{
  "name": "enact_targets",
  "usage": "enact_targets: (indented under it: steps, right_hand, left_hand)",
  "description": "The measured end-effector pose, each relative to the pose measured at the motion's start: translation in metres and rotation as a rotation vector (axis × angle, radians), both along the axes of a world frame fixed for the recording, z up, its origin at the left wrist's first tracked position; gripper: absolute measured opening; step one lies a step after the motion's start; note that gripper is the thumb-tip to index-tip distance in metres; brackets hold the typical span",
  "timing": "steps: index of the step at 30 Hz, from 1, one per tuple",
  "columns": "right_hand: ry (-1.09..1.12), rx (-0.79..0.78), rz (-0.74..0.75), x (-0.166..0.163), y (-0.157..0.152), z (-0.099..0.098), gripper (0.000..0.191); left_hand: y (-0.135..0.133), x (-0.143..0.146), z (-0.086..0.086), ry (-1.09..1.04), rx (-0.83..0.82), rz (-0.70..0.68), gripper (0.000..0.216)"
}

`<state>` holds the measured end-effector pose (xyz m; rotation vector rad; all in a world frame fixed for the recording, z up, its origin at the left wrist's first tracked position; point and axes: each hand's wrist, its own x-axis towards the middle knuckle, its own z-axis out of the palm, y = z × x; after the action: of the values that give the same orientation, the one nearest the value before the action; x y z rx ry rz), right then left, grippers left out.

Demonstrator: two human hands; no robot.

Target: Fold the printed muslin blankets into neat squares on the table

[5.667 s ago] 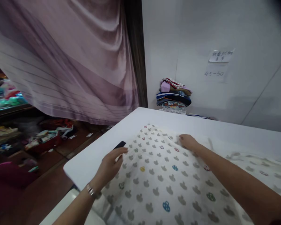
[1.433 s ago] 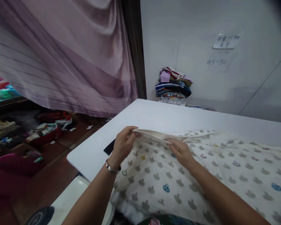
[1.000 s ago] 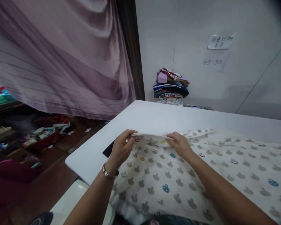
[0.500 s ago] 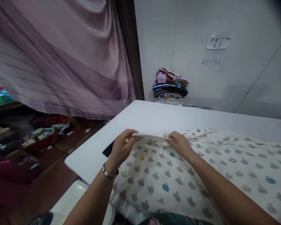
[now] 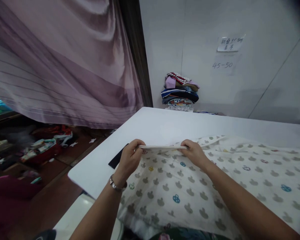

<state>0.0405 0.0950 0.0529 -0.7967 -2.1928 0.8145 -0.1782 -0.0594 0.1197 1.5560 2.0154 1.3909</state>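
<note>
Printed cloth (image 5: 187, 190) lies across the bench (image 5: 165, 126), its bulk trailing right. Left hand (image 5: 130, 156) and right hand (image 5: 195, 154), set apart, each pinch its far edge (image 5: 162, 147), apparently to pull that stretch straight. Dark flat object (image 5: 115, 160) beside the left hand, partly hidden; identity unclear.

On the smooth pale-grey wall (image 5: 202, 20) we see a white rectangular paper sheet (image 5: 230, 44) with two lines of dark handwritten Chinese characters, slightly blurred, which we read as 折叠织物 above 桌布. Just below it, on a fainter, pale rectangular sheet (image 5: 223, 70), we read the handwritten dark figures "45-50".
</note>
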Motion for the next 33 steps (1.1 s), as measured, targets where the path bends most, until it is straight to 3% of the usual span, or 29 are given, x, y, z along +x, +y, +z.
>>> enact_targets:
  steps: [5,8,10,13,16,18,22,28,30,33]
  right_hand:
    - [0.11,-0.11,0.118,0.003,-0.007,0.002,0.007]
    - [0.105,-0.181,0.166,0.004,-0.011,0.001,0.006]
    - [0.093,-0.222,0.188,0.006,-0.013,-0.003,0.006]
    - [0.065,-0.272,0.217,0.007,-0.013,-0.009,0.006]
    - [0.069,-0.269,0.233,0.006,-0.013,-0.014,0.006]
    - [0.075,-0.239,0.248,0.005,-0.013,-0.015,0.006]
    - [0.048,-0.16,0.257,0.005,-0.012,-0.013,0.009]
    - [-0.085,0.031,0.197,0.009,-0.007,-0.009,0.009]
    - [-0.146,0.162,0.191,0.011,-0.003,-0.01,0.013]
    - [-0.146,0.353,0.12,0.02,0.007,-0.011,0.033]
  left_hand:
    - [0.021,-0.01,-0.022,-0.52,-0.099,0.031,0.012]
    - [0.03,-0.016,-0.033,-0.618,-0.158,0.004,0.017]
    - [0.032,-0.016,-0.037,-0.485,-0.227,0.003,0.026]
    - [0.032,-0.005,-0.041,0.017,-0.316,0.073,0.036]
    - [0.033,0.019,-0.045,0.488,-0.183,0.041,0.032]
    - [0.034,0.04,-0.048,0.619,-0.071,-0.1,0.036]
    - [0.038,0.074,-0.056,0.614,-0.048,-0.354,0.043]
    - [0.05,0.079,-0.066,0.45,-0.119,-0.373,0.022]
    - [0.051,0.074,-0.062,0.41,-0.143,-0.353,0.018]
    - [0.053,0.065,-0.046,0.317,-0.164,-0.242,0.018]
